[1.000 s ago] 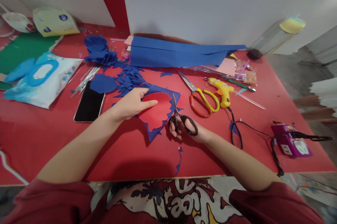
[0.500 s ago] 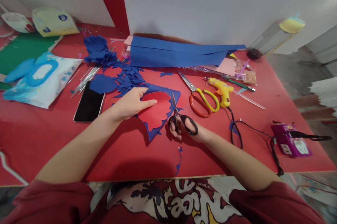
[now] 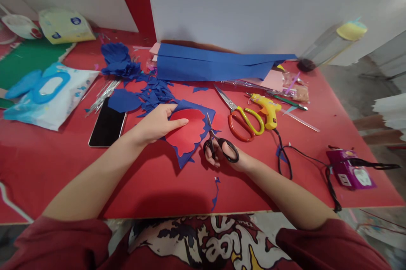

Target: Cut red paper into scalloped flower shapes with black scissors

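Observation:
My left hand [image 3: 157,124] grips a blue paper sheet [image 3: 207,113] with a red scalloped shape [image 3: 187,132] on top, thumb pressed on the red shape. My right hand [image 3: 222,156] is closed through the loops of small black scissors [image 3: 217,141]. Their blades point away from me, along the right edge of the red shape in the blue paper. Both hands work just above the red table [image 3: 158,181].
Blue paper scraps [image 3: 155,92], a black phone [image 3: 108,124], a wipes pack [image 3: 47,94], folded blue sheets [image 3: 206,65], yellow-handled scissors [image 3: 244,118], a yellow glue gun [image 3: 268,109] with black cable, and a purple socket block [image 3: 350,173] lie around. A blue strip [image 3: 216,192] lies near the front edge.
The paper and scissors have shifted very slightly up and left; the hands otherwise stay in place.

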`<state>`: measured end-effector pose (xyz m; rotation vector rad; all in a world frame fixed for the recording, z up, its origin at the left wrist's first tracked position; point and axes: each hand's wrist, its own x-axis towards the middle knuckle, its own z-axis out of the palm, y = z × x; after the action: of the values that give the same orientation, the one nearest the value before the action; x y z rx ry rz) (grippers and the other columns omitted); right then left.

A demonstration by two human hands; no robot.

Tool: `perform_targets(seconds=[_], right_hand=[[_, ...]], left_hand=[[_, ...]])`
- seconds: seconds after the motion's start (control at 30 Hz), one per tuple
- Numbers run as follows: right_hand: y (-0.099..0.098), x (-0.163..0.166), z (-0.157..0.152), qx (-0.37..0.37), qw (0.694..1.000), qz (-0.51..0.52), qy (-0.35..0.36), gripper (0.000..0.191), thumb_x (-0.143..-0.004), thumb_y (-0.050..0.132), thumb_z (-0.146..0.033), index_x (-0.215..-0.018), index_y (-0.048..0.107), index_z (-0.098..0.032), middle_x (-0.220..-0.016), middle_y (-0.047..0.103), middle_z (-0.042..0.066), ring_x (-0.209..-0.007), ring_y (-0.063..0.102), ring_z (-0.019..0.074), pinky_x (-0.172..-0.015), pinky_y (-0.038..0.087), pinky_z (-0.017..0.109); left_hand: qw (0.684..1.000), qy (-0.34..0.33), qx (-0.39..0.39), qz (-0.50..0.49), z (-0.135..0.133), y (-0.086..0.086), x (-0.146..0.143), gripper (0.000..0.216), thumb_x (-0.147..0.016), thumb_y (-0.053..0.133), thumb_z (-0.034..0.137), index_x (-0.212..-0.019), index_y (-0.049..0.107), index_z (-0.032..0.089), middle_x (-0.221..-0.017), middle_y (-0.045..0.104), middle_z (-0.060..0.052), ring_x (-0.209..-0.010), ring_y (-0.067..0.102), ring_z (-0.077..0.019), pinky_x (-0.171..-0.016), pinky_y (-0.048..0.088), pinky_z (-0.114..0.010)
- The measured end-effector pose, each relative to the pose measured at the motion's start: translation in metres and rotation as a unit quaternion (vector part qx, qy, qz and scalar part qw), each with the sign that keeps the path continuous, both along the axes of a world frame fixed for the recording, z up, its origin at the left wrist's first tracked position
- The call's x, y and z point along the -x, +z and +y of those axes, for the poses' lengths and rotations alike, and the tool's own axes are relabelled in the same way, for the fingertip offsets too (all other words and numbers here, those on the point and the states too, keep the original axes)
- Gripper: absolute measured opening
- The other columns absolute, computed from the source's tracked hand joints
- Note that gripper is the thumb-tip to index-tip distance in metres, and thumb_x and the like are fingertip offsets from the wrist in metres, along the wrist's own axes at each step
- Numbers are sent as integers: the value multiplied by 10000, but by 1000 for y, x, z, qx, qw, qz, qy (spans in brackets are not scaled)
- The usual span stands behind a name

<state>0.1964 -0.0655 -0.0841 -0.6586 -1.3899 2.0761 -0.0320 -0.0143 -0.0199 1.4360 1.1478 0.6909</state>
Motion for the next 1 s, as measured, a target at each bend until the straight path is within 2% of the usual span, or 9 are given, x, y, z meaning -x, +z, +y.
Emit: perform_targets(seconds=[0.7,1.0], right_hand=[[14,2,2,-19,1000,-24,-3,551,-789,464,-683,-756,504,-135,-588,484,-16,-444,400,70,-445,307,220],[1,3,0,19,1000,13,-5,567,-791,449,-691,-820,525,-130,-638,527,-1,-446,418,68,-443,326,215]], left_hand=[[1000,10,3,-20,0,-1,-1,334,-734,671,313,-1025,659,149,-1067,705,-50,-944,661,-221,-776,546,-291],[1000,7,19,-21,-2,-1,-3,319,-732,670,321,-1006,666,159,-1032,716,-46,-924,664,-223,-791,546,-312]])
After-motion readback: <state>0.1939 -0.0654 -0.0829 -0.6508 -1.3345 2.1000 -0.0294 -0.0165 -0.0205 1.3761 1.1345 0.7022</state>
